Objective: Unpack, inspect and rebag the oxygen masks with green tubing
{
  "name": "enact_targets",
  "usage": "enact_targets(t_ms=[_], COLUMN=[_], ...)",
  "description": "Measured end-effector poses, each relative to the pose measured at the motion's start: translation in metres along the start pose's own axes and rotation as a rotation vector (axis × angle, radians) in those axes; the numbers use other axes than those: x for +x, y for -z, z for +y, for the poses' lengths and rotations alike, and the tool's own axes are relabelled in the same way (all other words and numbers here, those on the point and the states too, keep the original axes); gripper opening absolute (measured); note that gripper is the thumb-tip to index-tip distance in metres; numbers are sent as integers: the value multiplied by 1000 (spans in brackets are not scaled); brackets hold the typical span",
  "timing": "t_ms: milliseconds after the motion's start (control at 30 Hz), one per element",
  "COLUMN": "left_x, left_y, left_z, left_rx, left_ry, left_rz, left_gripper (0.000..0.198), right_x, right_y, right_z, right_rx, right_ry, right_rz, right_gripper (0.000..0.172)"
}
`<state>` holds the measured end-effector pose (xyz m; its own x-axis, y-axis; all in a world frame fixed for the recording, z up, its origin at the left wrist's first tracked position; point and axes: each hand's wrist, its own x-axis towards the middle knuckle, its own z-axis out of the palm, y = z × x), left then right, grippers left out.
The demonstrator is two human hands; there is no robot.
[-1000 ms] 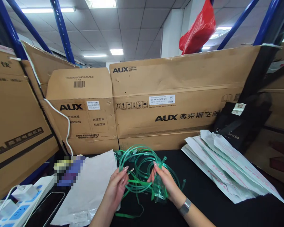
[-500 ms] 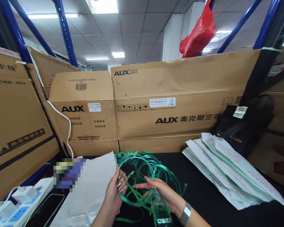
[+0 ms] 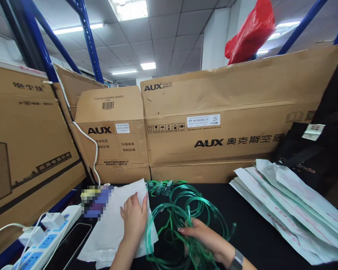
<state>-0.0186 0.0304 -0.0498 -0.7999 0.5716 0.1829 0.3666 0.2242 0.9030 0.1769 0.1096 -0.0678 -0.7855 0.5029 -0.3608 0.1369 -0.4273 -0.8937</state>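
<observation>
My right hand (image 3: pixel 201 236) is closed around a clear green oxygen mask (image 3: pixel 199 253) with its looped tubing (image 3: pixel 150 232) and thin green straps. The mask is blurred and partly hidden behind the fingers. My left hand (image 3: pixel 135 215) lies on a white plastic mailing bag (image 3: pixel 101 232), its fingers apart and holding nothing. Behind my right hand, more coiled green tubing (image 3: pixel 211 204) rests on the black tabletop. Several small clear-green fittings (image 3: pixel 166 187) with a green strap lie at the back.
At the right is a stack of white printed mailing bags (image 3: pixel 287 210). On the left are a power strip (image 3: pixel 49 238) with plugs and a dark phone (image 3: pixel 70 243). Cardboard AUX boxes (image 3: pixel 228 123) wall the back, and a black bag (image 3: pixel 304 150) stands at the right.
My left hand has let go of the green tubing and moved onto the white bag. My right hand keeps the mask and tubing, now lower. The view has shifted left.
</observation>
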Motion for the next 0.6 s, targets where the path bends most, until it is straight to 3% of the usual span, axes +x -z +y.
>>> enact_targets(t_ms=[67, 133, 200, 300, 433, 600], left_x=[1, 1, -1, -4, -2, 11], left_y=[-5, -14, -21, -24, -11, 13], left_z=[-9, -19, -27, -32, -23, -12], left_rx=[307, 663, 830, 868, 871, 728], left_ry=[14, 16, -3, -50, -153, -455], left_rz=[84, 72, 25, -27, -97, -230], left_gripper=[70, 69, 61, 49, 47, 54], right_x=[3, 5, 7, 9, 12, 7], right_y=[2, 3, 3, 3, 11, 40], right_z=[1, 0, -2, -6, -13, -32], right_rx=[-8, -23, -28, 13, 97, 218], right_ry=[-7, -5, 26, 88, 233, 401], right_rz=[32, 80, 151, 239, 283, 263], right_gripper=[33, 35, 37, 40, 40, 39])
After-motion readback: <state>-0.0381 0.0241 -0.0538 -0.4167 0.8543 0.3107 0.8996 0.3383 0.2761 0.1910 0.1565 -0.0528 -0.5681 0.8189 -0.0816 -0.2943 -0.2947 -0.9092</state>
